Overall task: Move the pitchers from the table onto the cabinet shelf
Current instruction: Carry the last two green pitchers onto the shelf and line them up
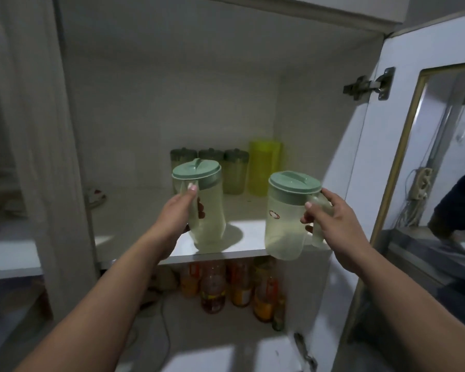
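Two green-lidded pitchers: my left grip (184, 210) clasps the left pitcher (203, 202) on the cabinet shelf (247, 237); my right grip (330, 218) clasps the right pitcher (285, 216) at its edge.

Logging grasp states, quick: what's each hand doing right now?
Left hand: closed on the handle of the left pitcher.
Right hand: closed on the handle of the right pitcher.

Shelf front (134, 210) lies bare – jars (232, 170) and yellow cup (265, 167) crowd the back right
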